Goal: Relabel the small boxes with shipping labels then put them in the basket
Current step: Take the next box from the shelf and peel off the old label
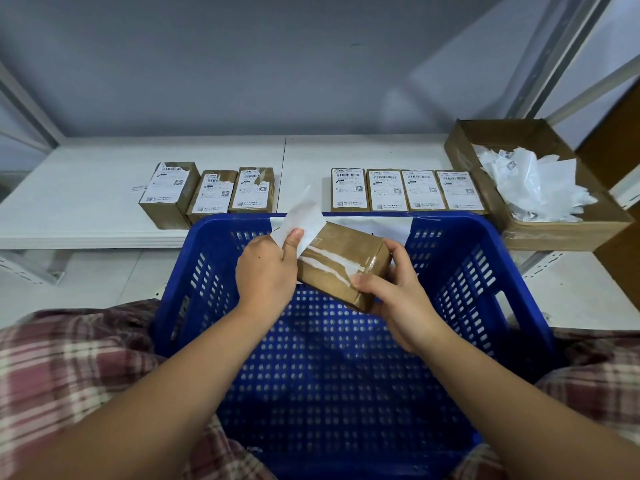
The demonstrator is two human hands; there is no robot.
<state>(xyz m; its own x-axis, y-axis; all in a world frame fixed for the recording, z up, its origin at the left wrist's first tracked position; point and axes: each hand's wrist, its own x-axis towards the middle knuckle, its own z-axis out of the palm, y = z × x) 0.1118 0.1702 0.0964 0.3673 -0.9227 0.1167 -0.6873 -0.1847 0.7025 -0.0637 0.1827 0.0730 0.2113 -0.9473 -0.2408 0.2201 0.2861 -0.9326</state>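
While right hand [401, 299] grips box [341, 268] | brown, taped | label [302, 219] seemingly half-peeled

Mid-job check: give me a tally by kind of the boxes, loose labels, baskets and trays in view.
Small boxes on the shelf: 7
Held small box: 1
Peeled label: 1
Blue basket: 1
Cardboard tray of scraps: 1
Total: 11
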